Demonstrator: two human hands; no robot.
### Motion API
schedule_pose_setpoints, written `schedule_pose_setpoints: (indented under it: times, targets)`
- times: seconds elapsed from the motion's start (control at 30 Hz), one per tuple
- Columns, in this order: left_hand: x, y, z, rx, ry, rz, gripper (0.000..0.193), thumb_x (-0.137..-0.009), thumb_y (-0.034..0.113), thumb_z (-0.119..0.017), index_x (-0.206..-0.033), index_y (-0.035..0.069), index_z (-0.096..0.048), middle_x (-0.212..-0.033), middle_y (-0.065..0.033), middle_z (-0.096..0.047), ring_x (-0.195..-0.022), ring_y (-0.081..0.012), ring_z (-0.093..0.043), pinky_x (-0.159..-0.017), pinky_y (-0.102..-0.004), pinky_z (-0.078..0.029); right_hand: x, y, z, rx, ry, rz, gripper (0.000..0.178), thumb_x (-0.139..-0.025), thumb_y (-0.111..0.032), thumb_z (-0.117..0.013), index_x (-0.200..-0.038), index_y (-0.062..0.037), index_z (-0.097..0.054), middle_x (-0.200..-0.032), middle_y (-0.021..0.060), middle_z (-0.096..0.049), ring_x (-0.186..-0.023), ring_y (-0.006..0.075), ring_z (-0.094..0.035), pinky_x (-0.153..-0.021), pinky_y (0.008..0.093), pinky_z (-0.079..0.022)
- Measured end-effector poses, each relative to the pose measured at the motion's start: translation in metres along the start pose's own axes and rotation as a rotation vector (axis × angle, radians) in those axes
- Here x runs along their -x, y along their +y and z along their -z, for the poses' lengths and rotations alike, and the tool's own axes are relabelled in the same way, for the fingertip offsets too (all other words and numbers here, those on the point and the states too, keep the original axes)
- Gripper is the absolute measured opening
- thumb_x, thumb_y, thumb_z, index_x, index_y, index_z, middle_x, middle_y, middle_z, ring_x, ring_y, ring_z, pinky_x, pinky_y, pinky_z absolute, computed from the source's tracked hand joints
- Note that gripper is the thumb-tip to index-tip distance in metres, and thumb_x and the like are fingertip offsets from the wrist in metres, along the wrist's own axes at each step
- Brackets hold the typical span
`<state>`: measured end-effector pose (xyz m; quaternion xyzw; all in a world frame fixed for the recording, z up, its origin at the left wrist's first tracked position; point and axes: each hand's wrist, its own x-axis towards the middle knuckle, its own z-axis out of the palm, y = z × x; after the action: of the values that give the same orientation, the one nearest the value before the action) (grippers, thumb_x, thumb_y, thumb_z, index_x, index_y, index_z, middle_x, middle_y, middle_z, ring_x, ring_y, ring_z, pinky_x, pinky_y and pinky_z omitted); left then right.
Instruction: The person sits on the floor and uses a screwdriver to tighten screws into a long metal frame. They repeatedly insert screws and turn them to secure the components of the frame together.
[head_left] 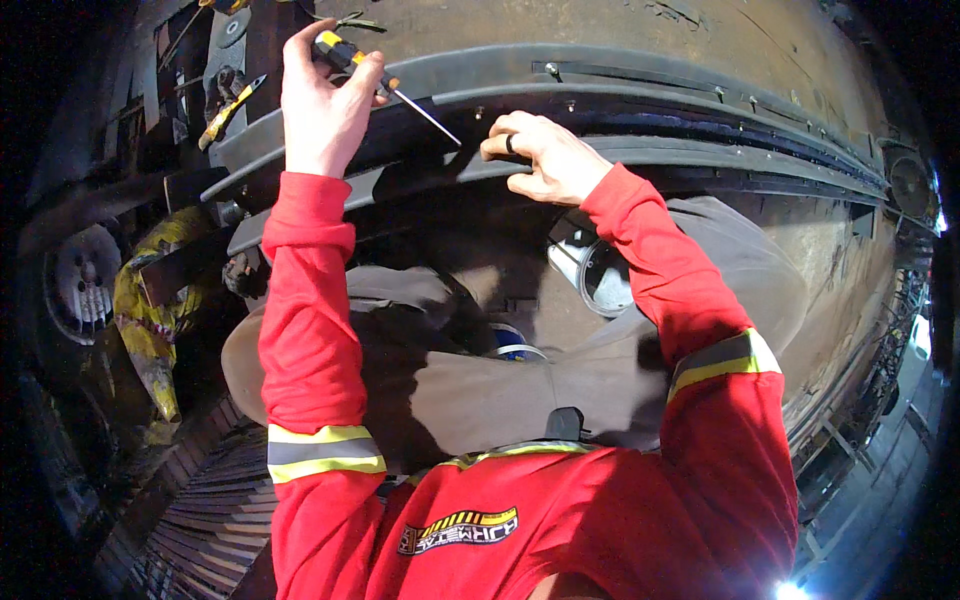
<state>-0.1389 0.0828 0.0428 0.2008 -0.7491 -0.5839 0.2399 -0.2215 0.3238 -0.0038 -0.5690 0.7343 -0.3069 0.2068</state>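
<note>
Head — left hand (325, 112) forward, around screwdriver (389, 85)

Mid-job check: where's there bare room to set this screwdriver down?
The brown surface looks mostly bare beyond the long metal strips; a smaller patch lies between those strips and the right knee. It's crowded at left, around the yellow-handled tool and crumpled yellow material. The left hand holds the screwdriver over the strips.

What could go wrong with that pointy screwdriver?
The screwdriver points toward the bare right hand, so a slip might poke it. It could also drop from the left hand onto the metal bars. And the black ring might snag if that hand brushes an edge.
</note>
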Motion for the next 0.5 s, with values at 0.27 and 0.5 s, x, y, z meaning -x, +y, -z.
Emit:
schedule_pose_setpoints:
  times: [0.27,0.5]
  targets:
    - [-0.0005,0.0064,0.0048,-0.012,0.042,0.051,0.052,-0.08,0.005,-0.071,-0.124,0.002,-0.044,-0.092,-0.0122,-0.059,-0.072,-0.0156,-0.063,-0.056,-0.0283,-0.058,-0.0007,0.0044,-0.0009,-0.056,0.017,0.001,0.033,-0.065,-0.01,-0.063,-0.097,-0.0042,-0.062,-0.097,0.0103,-0.058,-0.096,0.0304,-0.056,-0.088,0.0399,-0.046]
    - [-0.0021,0.0059,0.0039,-0.002,0.046,0.069,0.052,-0.079,0.004,-0.071,-0.124,0.002,-0.044,-0.089,-0.012,-0.059,-0.07,-0.0154,-0.063,-0.054,-0.0277,-0.057,-0.0022,0.0047,-0.0023,0.044,-0.007,0.026,0.037,-0.065,-0.011,-0.065,-0.1,-0.0031,-0.065,-0.1,0.0093,-0.057,-0.1,0.0291,-0.054,-0.089,0.0392,-0.045]
